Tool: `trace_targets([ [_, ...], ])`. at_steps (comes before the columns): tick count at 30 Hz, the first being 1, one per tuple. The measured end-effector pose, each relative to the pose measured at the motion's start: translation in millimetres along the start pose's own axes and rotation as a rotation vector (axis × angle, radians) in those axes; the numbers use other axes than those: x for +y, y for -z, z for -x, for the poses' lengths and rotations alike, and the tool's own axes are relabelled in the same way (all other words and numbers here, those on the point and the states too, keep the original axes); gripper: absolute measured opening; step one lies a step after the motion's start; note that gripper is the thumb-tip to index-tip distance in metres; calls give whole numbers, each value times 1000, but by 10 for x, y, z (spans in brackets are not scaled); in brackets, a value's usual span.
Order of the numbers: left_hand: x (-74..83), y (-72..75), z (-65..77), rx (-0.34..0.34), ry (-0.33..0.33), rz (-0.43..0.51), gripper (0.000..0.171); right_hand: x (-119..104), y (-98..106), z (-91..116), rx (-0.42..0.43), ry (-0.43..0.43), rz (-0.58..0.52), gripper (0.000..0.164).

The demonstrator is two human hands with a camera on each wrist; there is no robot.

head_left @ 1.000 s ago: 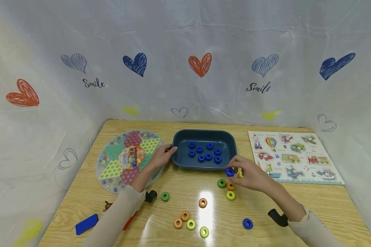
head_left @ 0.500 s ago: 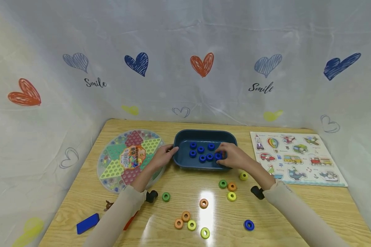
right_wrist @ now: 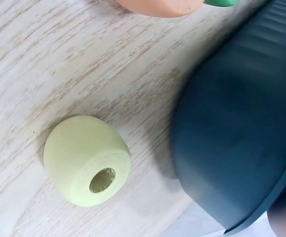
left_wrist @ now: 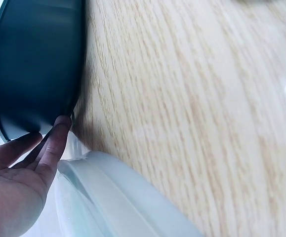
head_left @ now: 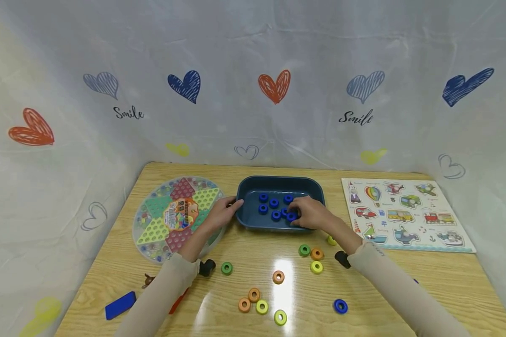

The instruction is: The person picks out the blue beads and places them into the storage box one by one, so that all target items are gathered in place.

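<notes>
A dark blue tray (head_left: 245, 220) stands at the middle of the table with several blue rings (head_left: 263, 208) inside. At its left end my left hand (head_left: 220, 214) holds the rim, thumb over the edge and fingers against the outer wall, as the left wrist view shows (left_wrist: 21, 177). My right hand (head_left: 312, 213) reaches over the tray's right side and pinches a blue ring (head_left: 291, 216) low inside, close to the other rings. The right wrist view has only a blurred bit of that hand at its edge; the tray's right part is partly hidden behind the hand.
In front lie loose green (head_left: 304, 250), orange (head_left: 279, 277) and yellow (head_left: 280, 317) rings, plus a blue ring (head_left: 340, 306). A round Chinese checkers board (head_left: 153, 206) lies left, a picture puzzle board (head_left: 409, 215) right. A blue block (head_left: 120, 305) is front left.
My right hand has carried a blue ring from outside the tray's front right corner into the tray, then slightly left. The left hand stays at the rim.
</notes>
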State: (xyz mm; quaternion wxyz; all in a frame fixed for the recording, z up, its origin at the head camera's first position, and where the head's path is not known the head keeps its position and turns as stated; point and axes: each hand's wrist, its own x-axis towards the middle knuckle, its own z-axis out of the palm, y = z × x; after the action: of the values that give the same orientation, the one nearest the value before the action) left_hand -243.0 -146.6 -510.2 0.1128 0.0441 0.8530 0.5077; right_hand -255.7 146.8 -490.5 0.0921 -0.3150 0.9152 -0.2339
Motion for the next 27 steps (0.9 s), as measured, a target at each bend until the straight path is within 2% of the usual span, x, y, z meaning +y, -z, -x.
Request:
trace_targets([
  [10, 10, -3, -8, 6, -9, -14, 46, 43, -57, -50, 3, -10, -5, 31],
  [16, -8, -17, 24, -2, -19, -32, 47, 52, -67, -8, 19, -2, -18, 34],
  [22, -4, -8, 29, -9, -13, -15, 47, -22, 69, 113, 83, 37, -104, 29],
  [27, 3, -2, 6, -7, -20, -26, 46, -124, 229, 331, 150, 64, -133, 26],
])
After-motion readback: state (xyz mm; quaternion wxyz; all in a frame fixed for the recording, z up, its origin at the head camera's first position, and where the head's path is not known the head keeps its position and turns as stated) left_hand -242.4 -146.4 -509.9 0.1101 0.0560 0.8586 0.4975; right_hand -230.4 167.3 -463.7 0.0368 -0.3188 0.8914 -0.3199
